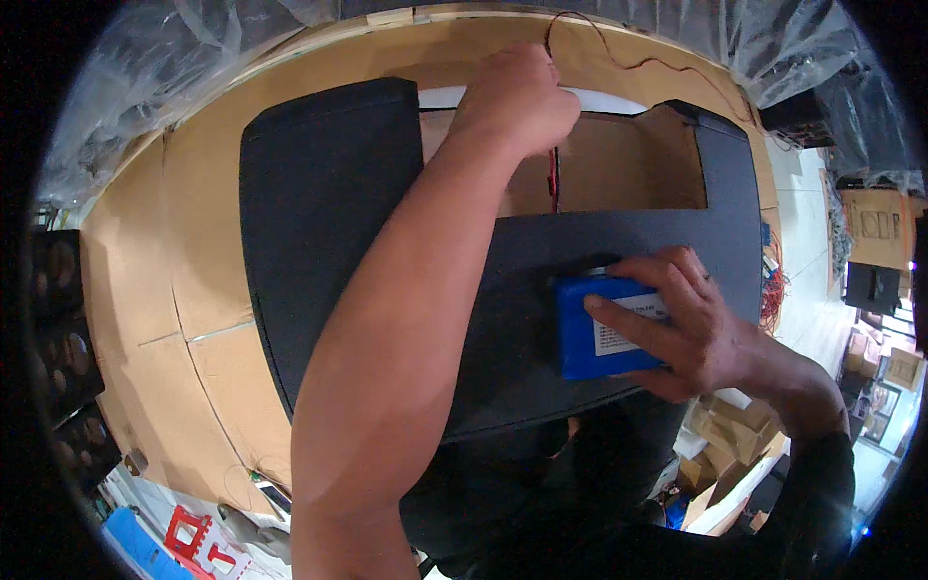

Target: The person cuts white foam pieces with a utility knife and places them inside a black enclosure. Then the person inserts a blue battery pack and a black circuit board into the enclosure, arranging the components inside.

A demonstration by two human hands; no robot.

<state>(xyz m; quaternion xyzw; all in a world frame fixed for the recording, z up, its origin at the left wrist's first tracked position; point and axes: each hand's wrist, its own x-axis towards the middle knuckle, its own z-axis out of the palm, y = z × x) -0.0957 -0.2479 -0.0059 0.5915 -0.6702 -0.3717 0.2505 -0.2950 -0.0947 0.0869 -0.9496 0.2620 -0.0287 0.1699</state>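
A cardboard-covered surface (184, 319) spreads beneath the black box (319, 232), giving it, I judge, a soft bed. The box lies with its cut-out facing up, which leaves its inside within reach.

At the box's far edge, the left hand (522, 101) is curled closed, apparently pinching a wire; its fingertips are hidden. Over the box's near half, the right hand (691, 333) clasps a blue block (578, 333), fingers spread across its labelled face and edges, probably to steady it; whether the block rests on the box, I cannot tell. The thin red-and-black wire (555, 184) runs from the box's cut-out to the left hand, seemingly held up for control.
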